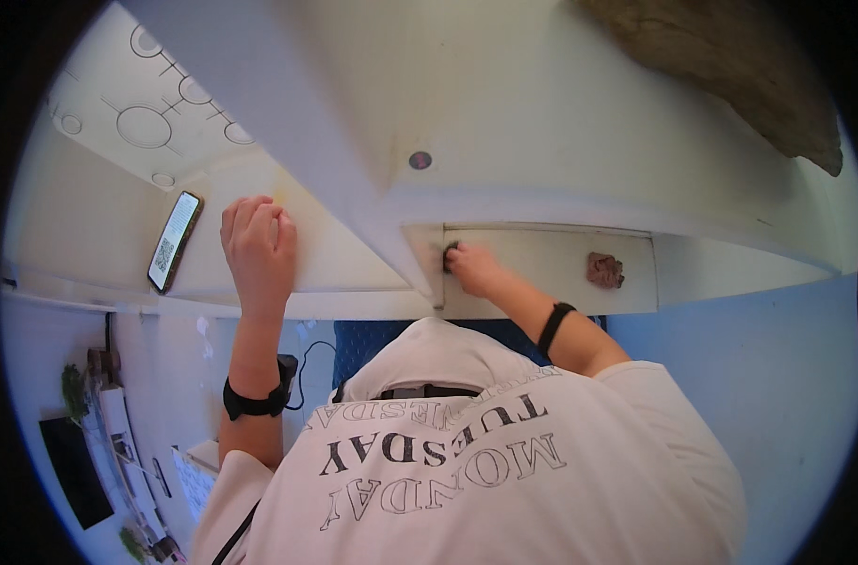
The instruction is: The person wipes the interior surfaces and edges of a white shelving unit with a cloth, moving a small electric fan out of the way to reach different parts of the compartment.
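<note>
My left hand (258, 233) is over a white surface (330, 261), its back towards me and its fingers loosely curled. The fingertips are turned away, so I cannot see whether anything is in them. Across the divider, my right hand (475, 270) is low over a white panel (542, 268). Its fingers close around a small dark object (450, 257), pressed near the panel's left edge; blur hides what it is. A crumpled brown cloth (605, 270) lies on the same panel, to the right of this hand and apart from it.
A phone (175, 241) with a lit screen leans left of my left hand. A white divider (295, 141) slants between the two sides. On the upper white surface are a round dark sticker (420, 161) and a rough brown slab (726, 70). A dark blue seat (358, 346) is below.
</note>
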Available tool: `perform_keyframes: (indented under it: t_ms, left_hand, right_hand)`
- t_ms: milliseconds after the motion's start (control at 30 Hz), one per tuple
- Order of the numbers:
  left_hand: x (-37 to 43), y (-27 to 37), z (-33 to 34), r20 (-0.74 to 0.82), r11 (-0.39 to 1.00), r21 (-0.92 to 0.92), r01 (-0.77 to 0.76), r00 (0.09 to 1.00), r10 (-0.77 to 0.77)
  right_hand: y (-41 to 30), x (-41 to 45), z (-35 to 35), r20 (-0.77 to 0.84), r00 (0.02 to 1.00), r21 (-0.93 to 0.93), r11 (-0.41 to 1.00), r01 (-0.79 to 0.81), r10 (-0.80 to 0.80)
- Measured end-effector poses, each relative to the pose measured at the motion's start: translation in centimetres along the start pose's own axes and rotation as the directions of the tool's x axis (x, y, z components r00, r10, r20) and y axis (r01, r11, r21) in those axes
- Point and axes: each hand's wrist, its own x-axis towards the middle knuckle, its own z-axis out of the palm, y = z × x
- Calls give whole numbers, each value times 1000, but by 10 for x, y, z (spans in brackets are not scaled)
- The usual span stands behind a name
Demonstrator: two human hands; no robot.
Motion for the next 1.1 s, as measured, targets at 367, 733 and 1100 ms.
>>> perform_keyframes:
  t_ms: [367, 733, 1100]
  left_hand:
    - [-1, 3, 2, 41, 997, -51, 51, 998, -49]
    - [4, 5, 3, 7, 999, -35, 18, 1000, -18]
    - [4, 6, 5, 6, 999, -39, 25, 1000, -25]
  right_hand:
    - [11, 28, 9, -100, 947, 69, 951, -300, 306]
    - [27, 36, 4, -80, 968, 81, 969, -233, 240]
    - [38, 21, 4, 56, 998, 46, 999, -22, 20]
